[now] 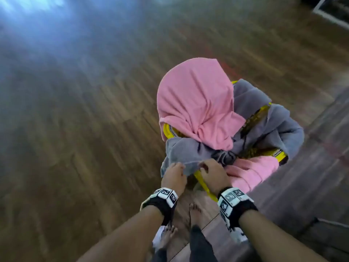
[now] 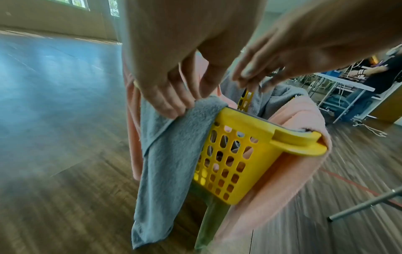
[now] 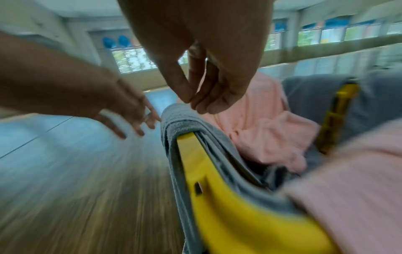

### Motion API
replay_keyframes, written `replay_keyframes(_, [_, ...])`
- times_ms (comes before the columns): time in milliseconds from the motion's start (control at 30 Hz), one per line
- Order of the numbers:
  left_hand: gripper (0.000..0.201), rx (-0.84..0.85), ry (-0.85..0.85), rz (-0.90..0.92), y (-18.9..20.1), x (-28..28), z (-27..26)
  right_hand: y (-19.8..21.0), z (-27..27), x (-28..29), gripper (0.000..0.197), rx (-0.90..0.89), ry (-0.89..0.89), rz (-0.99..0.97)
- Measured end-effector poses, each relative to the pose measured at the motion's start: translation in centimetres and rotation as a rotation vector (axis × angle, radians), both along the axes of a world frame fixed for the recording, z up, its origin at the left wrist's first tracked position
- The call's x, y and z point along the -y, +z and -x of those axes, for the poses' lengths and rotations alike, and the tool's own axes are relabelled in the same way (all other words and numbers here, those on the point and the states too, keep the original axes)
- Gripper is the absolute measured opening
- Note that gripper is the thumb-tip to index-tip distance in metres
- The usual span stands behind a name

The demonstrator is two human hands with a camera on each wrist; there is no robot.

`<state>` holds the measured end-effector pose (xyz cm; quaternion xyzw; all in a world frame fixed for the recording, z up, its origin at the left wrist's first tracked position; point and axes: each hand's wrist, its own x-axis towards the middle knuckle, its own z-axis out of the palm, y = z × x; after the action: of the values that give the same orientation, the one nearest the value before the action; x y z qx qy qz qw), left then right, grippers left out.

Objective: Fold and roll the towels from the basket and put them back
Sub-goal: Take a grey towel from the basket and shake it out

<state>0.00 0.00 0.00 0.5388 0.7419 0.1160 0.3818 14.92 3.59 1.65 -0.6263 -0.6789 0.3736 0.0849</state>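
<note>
Our left hand [image 2: 165, 96] pinches the grey towel [image 2: 172, 146] draped over the yellow basket [image 2: 243, 130] rim, ready to lift it, while our right hand [image 3: 208, 96] hovers loose-fingered above.

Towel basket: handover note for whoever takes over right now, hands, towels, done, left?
Left hand: pinching the edge of the grey towel that hangs over the near rim of the yellow basket.
Right hand: above the same towel at the rim; fingers close together, grip unclear in the blur.
Towels: a pink towel draped over the far side, another pink towel over the right side, another grey towel over the far right rim. All loose and unfolded.
Done: nothing folded or rolled that shows.
Left: pull the grey towel out, fold, roll, return; repeat for the rest.
</note>
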Motion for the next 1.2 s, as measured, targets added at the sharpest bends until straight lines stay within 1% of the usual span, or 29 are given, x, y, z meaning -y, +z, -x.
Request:
replay_keyframes(67, [0.026, -0.081, 0.006, -0.148, -0.8, -2.1, -1.5, -1.5, 0.4, -2.4, 0.018, 0.042, 0.087, -0.020])
replay_keyframes(133, [0.031, -0.166, -0.035, -0.211, -0.9, -4.0, -3.3, -3.0, 0.2, -4.4, 0.016, 0.107, 0.167, 0.006])
replay_keyframes(167, [0.030, -0.207, -0.065, -0.225, -1.1, -4.6, -3.9, -4.3, -0.1, -5.3, 0.016, 0.147, 0.207, 0.029])
replay_keyframes(200, [0.024, -0.271, -0.097, -0.248, -1.3, -4.9, -4.4, -5.0, -0.4, -6.0, 0.016, 0.193, 0.248, 0.063])
replay_keyframes(267, [0.014, -0.394, -0.156, -0.212, -1.4, -5.4, -5.0, -6.5, -1.1, -7.4, 0.017, 0.250, 0.301, 0.107])
replay_keyframes(333, [0.016, -0.477, -0.204, -0.148, -1.4, -5.9, -5.4, -7.4, -1.5, -8.3, 0.021, 0.255, 0.326, 0.132])
replay_keyframes(433, [0.021, -0.525, -0.280, -0.067, -1.5, -6.4, -5.8, -8.3, -2.2, -8.7, 0.039, 0.339, 0.374, 0.174])
replay_keyframes(467, [0.023, -0.544, -0.296, -0.053, -1.5, -6.4, -5.9, -8.6, -2.3, -8.8, 0.042, 0.358, 0.378, 0.185])
replay_keyframes(533, [0.017, -0.609, -0.347, -0.050, -1.1, -6.6, -6.3, -8.7, -2.1, -9.0, 0.039, 0.361, 0.365, 0.216])
replay_keyframes(567, [0.015, -0.612, -0.381, -0.051, -0.7, -6.9, -6.6, -8.8, -1.9, -9.3, 0.035, 0.357, 0.360, 0.216])
replay_keyframes(600, [0.019, -0.605, -0.399, -0.063, -0.7, -7.2, -6.8, -8.7, -1.9, -9.5, 0.031, 0.356, 0.354, 0.210])
replay_keyframes(667, [0.027, -0.579, -0.403, -0.036, -0.5, -7.7, -6.9, -8.5, -2.1, -9.6, 0.026, 0.348, 0.345, 0.191])
replay_keyframes(733, [0.027, -0.556, -0.396, -0.017, -0.1, -8.1, -6.7, -7.8, -2.8, -9.5, 0.024, 0.319, 0.306, 0.181])
replay_keyframes(800, [0.023, -0.491, -0.296, -0.037, 0.1, -7.8, -6.4, -6.4, -3.6, -9.6, 0.022, 0.271, 0.268, 0.163])
replay_keyframes(867, [0.018, -0.358, -0.145, -0.093, 1.0, -7.4, -5.8, -4.4, -4.1, -10.2, 0.020, 0.173, 0.218, 0.103])
replay_keyframes(967, [0.018, -0.032, 0.153, -0.120, 3.7, -7.9, -4.1, -0.3, -3.3, -11.5, 0.019, 0.016, 0.140, -0.025])
replay_keyframes(1033, [0.019, 0.109, 0.262, -0.124, 6.1, -8.8, -2.4, 3.5, -2.0, -12.3, 0.018, -0.037, 0.127, -0.117])
replay_keyframes(1100, [0.020, 0.202, 0.235, -0.192, 9.5, -9.1, -0.6, 8.0, -0.3, -12.6, 0.015, -0.116, 0.090, -0.208])
replay_keyframes(1167, [0.024, 0.235, 0.112, -0.285, 14.0, -9.2, 1.4, 13.2, 1.7, -12.4, 0.015, -0.199, 0.077, -0.318])
replay_keyframes(1200, [0.023, 0.268, 0.060, -0.321, 16.3, -9.4, 2.7, 15.9, 2.9, -12.2, 0.016, -0.230, 0.083, -0.371])
